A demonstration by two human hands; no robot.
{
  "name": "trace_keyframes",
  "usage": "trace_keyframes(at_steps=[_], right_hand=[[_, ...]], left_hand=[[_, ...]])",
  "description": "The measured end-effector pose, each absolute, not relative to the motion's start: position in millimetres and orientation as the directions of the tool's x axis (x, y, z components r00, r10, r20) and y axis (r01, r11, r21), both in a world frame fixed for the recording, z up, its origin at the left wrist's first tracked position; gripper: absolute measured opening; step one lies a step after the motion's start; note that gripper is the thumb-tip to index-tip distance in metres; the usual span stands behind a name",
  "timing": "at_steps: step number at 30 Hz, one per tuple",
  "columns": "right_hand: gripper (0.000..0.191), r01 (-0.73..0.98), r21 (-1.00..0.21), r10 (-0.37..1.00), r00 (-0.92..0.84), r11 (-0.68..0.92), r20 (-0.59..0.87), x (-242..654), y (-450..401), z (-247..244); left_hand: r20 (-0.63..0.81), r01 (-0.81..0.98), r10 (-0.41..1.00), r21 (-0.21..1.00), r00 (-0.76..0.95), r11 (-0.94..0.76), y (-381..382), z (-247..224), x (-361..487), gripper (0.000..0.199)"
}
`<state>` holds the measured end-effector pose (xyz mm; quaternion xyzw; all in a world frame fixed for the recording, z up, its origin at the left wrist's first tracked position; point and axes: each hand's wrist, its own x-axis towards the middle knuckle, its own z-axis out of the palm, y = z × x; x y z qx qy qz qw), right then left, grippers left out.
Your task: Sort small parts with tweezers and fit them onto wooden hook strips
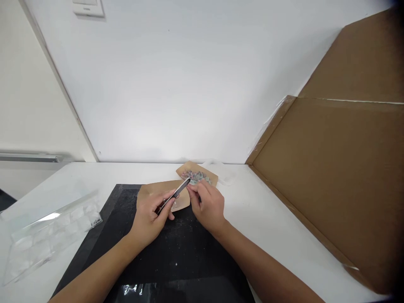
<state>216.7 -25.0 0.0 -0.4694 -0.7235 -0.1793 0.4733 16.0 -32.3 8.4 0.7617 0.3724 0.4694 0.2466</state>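
Note:
My left hand [149, 214] is closed around a slim black tool [181, 188] with a pale edge, tilted up to the right; its exact kind cannot be made out. Close to the tool's upper end, my right hand [208, 206] has its thumb and fingers pinched together. Whatever sits in that pinch is hidden or too small to name. Below the hands lies a brown paper tray [148, 190] with small clear bits in it. Behind my right hand, a second brown paper tray [213, 178] holds a heap of small pinkish and greenish pieces.
A black mat [176, 256] covers the middle of the white table [268, 223]. To the left lies a clear compartment box [53, 235]. Clear plastic film [221, 170] rests by the wall. A large cardboard sheet [341, 168] with raised edges stands on the right.

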Motion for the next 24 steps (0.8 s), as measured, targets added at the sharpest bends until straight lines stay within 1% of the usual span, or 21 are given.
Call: trace_keyframes(at_steps=[2, 3, 6, 8, 10, 13, 15, 16, 18, 20, 22, 24], right_hand=[[0.020, 0.841, -0.219, 0.524, -0.087, 0.495, 0.847, 218.7, -24.5, 1.2], [0.020, 0.828, -0.211, 0.526, -0.115, 0.519, 0.843, 218.8, -25.0, 1.6], [0.019, 0.792, -0.121, 0.503, -0.253, 0.598, 0.827, 215.6, -29.1, 2.1], [0.019, 0.789, -0.067, 0.484, -0.305, 0.610, 0.820, 213.3, -31.3, 2.3], [0.019, 0.814, -0.065, 0.478, -0.273, 0.578, 0.835, 214.0, -30.6, 2.5], [0.020, 0.848, -0.133, 0.493, -0.164, 0.513, 0.854, 219.0, -25.7, 1.7], [0.020, 0.845, -0.161, 0.508, -0.146, 0.510, 0.849, 220.5, -23.9, 0.8], [0.019, 0.836, -0.149, 0.510, -0.171, 0.528, 0.843, 219.8, -24.3, 0.5], [0.019, 0.823, -0.091, 0.493, -0.244, 0.561, 0.835, 216.4, -27.1, 0.6], [0.021, 0.836, -0.033, 0.465, -0.272, 0.548, 0.842, 213.2, -30.0, 2.2], [0.023, 0.873, -0.034, 0.443, -0.213, 0.487, 0.871, 213.8, -29.9, 4.7], [0.022, 0.896, -0.072, 0.431, -0.140, 0.438, 0.891, 218.4, -26.5, 7.2]], left_hand=[[0.530, 0.324, 0.801, 0.733, 0.279, -0.598, -32.5, 8.0, 16.6, 0.031], [0.530, 0.324, 0.801, 0.734, 0.279, -0.598, -32.5, 7.7, 16.8, 0.031], [0.532, 0.327, 0.796, 0.726, 0.289, -0.605, -32.1, 6.5, 16.6, 0.032], [0.538, 0.321, 0.789, 0.722, 0.297, -0.613, -31.7, 5.4, 15.9, 0.032], [0.545, 0.314, 0.782, 0.717, 0.304, -0.622, -30.9, 4.3, 15.3, 0.032], [0.556, 0.321, 0.771, 0.702, 0.311, -0.635, -29.4, 2.2, 15.0, 0.033], [0.567, 0.327, 0.763, 0.690, 0.312, -0.646, -28.3, 1.0, 15.3, 0.034], [0.570, 0.329, 0.759, 0.684, 0.314, -0.651, -27.8, 0.7, 15.4, 0.034], [0.583, 0.323, 0.745, 0.672, 0.324, -0.667, -27.0, 0.7, 15.4, 0.035], [0.605, 0.310, 0.723, 0.654, 0.333, -0.690, -26.7, 1.7, 15.2, 0.035], [0.622, 0.305, 0.709, 0.641, 0.332, -0.705, -27.1, 3.0, 14.9, 0.035], [0.625, 0.305, 0.707, 0.638, 0.330, -0.707, -27.9, 3.9, 14.8, 0.035]])
